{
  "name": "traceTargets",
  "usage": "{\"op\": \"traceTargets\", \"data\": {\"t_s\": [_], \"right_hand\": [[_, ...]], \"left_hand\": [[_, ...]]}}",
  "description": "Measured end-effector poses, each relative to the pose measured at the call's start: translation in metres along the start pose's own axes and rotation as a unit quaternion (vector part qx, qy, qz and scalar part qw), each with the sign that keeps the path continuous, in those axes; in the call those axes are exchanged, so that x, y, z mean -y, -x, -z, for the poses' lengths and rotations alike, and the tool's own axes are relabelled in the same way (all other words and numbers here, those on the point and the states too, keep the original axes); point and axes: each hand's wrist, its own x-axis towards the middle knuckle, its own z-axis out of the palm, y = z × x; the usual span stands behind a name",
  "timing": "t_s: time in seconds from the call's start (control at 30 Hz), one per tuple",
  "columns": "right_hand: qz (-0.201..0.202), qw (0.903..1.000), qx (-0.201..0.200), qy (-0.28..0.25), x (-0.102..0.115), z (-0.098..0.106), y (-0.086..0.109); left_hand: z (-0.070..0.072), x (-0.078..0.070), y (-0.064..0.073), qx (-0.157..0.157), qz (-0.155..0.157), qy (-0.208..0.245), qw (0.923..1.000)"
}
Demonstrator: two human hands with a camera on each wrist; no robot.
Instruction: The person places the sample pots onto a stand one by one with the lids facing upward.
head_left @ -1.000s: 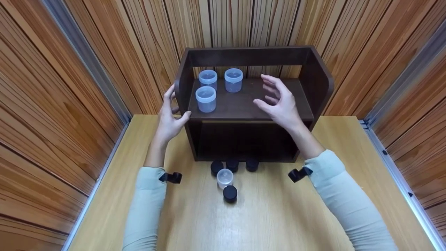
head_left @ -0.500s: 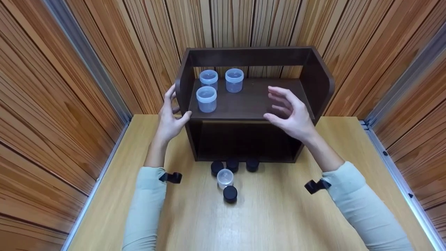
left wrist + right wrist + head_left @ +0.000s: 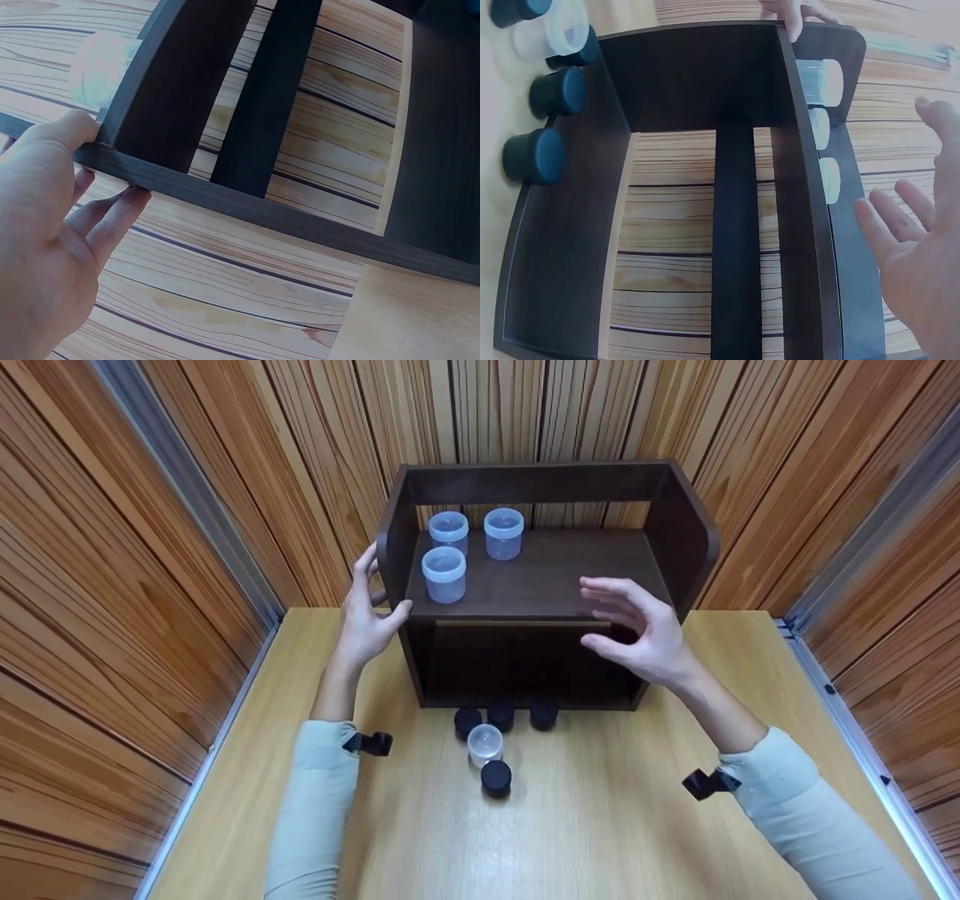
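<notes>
A dark brown two-tier shelf (image 3: 540, 577) stands at the back of the table. My left hand (image 3: 365, 626) grips its left side panel, thumb at the front edge and fingers on the outer face, as the left wrist view (image 3: 45, 217) also has it. Three translucent jars stand on the upper board: a front left jar (image 3: 444, 575), one behind it (image 3: 448, 531) and one to the right (image 3: 503, 534). My right hand (image 3: 651, 639) hovers before the shelf's right part, fingers spread and apart from the jars, holding nothing.
On the table before the shelf sit several small black round containers (image 3: 496, 778) and one clear jar (image 3: 485, 744) among them. Wood-patterned walls (image 3: 487, 412) close in the back and sides. The table (image 3: 570, 825) is light wood.
My right hand has drawn back from above the upper board, moving right and toward me, with its fingers still apart. The left hand, shelf and jars have not moved.
</notes>
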Motion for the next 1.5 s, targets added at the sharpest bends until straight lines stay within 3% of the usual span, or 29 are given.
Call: {"op": "traceTargets", "data": {"t_s": [0.27, 0.5, 0.87, 1.23, 1.5], "right_hand": [[0.010, 0.9987, 0.045, -0.022, -0.001, 0.003, 0.015], [0.043, 0.9934, 0.102, -0.032, -0.014, 0.004, 0.027], [0.021, 0.9842, 0.173, -0.032, -0.035, -0.002, 0.041], [-0.074, 0.9693, 0.235, 0.001, -0.056, -0.018, 0.051], [-0.108, 0.9620, 0.251, 0.001, -0.074, -0.033, 0.058]], "left_hand": [[0.000, 0.002, 0.001, -0.005, -0.003, -0.002, 1.0000], [0.000, 0.000, 0.001, 0.002, 0.003, -0.004, 1.0000], [0.001, 0.002, 0.001, 0.003, 0.011, -0.010, 0.9999], [0.001, 0.000, 0.002, 0.001, 0.020, -0.017, 0.9997], [0.001, 0.002, 0.001, 0.005, 0.015, -0.018, 0.9997]]}}
